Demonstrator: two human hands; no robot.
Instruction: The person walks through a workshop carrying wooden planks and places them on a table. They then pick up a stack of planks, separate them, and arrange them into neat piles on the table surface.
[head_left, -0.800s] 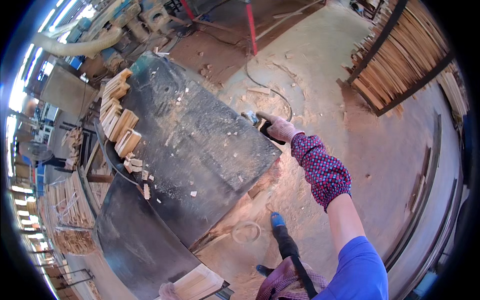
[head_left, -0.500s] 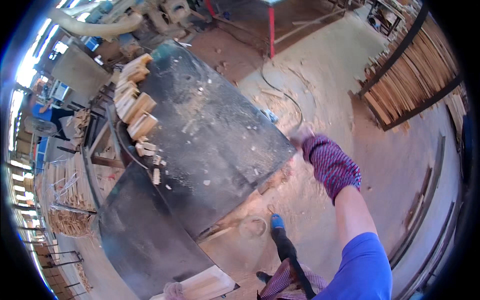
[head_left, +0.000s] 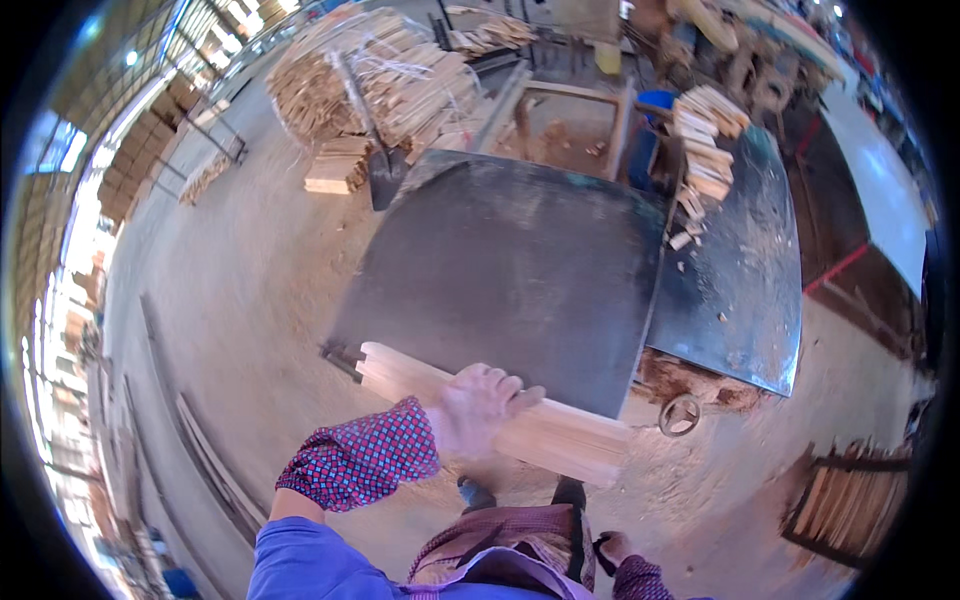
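Along the near edge of a dark metal tabletop (head_left: 510,270) lies a bundle of pale wooden boards (head_left: 575,440). My left hand (head_left: 480,405) is closed over the middle of it, its fingers curled across the top. Low beside my body hangs my right hand (head_left: 616,548), mostly blurred. Its fingers do not show clearly, and I cannot make out whether anything is in them. Patterned cuffs cover both my wrists.
Short wood blocks (head_left: 705,140) are piled on a second, dusty metal table (head_left: 750,260) to the right. A handwheel (head_left: 680,414) sits below its front edge. Far left stand a shovel (head_left: 385,170) and a wrapped wood stack (head_left: 370,70). A rack of wood strips (head_left: 850,510) is lower right.
My view has swung left toward the nearer tabletop. My right hand has drawn back from the dusty table's corner to beside my body. The left hand stays on the boards.
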